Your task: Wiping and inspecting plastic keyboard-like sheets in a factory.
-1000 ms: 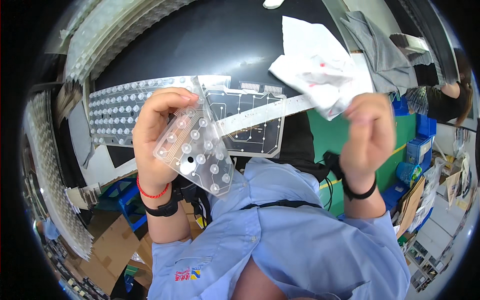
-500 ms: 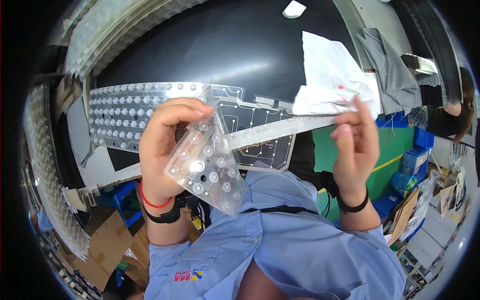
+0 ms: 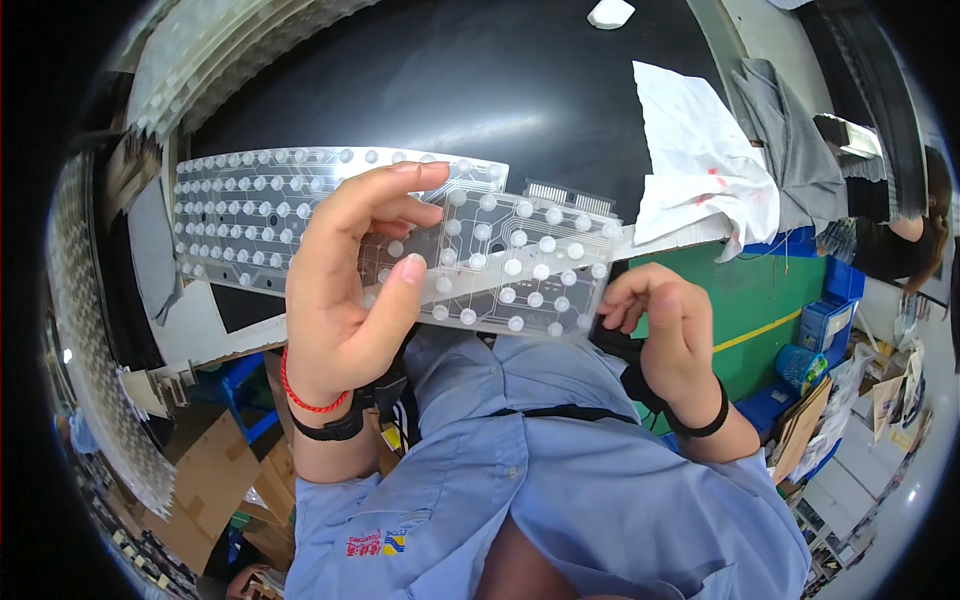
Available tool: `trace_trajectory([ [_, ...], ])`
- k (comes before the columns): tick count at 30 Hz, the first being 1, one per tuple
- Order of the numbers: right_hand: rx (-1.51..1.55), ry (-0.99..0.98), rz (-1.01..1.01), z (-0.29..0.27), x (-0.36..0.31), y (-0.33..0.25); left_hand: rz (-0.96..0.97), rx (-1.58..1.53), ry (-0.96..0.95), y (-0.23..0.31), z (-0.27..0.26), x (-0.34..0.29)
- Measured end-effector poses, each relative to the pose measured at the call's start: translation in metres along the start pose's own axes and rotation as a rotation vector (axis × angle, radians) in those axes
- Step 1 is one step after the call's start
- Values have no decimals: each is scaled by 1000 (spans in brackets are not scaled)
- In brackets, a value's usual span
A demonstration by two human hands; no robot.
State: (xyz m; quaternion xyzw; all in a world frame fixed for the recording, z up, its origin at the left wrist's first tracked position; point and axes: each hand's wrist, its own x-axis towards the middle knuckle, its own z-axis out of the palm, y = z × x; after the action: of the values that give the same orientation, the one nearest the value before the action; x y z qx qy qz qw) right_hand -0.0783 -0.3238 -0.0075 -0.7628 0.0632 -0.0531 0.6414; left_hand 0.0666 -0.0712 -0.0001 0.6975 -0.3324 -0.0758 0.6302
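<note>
A long clear keyboard membrane with rows of round whitish domes and printed circuit lines lies across the black tabletop, its right part reaching over the near edge toward my body. My left hand is over the middle of it, thumb and fingers spread apart, covering some domes. Beside the membrane's right end is my right hand, fingers loosely bent, fingertips at the sheet's edge and thumb apart from them. A striped connector tail sticks out at the membrane's far right side.
A white cloth with red marks lies right of the membrane, next to a grey cloth. A small white block sits at the far side. Stacked domed sheets rise at the left. Blue bins stand right on the green floor.
The membrane's right flap, folded over in my left hand before, now lies spread out to the right. My left fingers have opened; my right hand has come down and left to the sheet's edge.
</note>
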Motion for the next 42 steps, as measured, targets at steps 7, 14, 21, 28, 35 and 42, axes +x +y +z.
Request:
trace_trajectory([
  [7, 180, -62, 212, 12, -1, -9, -11, 21, -12, 3, -2, -1],
  [14, 459, -69, 406, 22, 6, -27, 7, 55, -60, 1, -5, -3],
  [21, 409, -190, 317, 20, 16, -37, 199, -23, 38, 4, -3, -2],
  [28, 530, -342, 286, 10, 52, -37, 94, 61, -30, 7, -3, 3],
  [35, 637, -180, 239, 18, 60, -36, 50, 53, -69, 11, -5, 2],
  [42, 589, -86, 284, 17, 56, -39, 93, 79, -73, 10, -5, 2],
])
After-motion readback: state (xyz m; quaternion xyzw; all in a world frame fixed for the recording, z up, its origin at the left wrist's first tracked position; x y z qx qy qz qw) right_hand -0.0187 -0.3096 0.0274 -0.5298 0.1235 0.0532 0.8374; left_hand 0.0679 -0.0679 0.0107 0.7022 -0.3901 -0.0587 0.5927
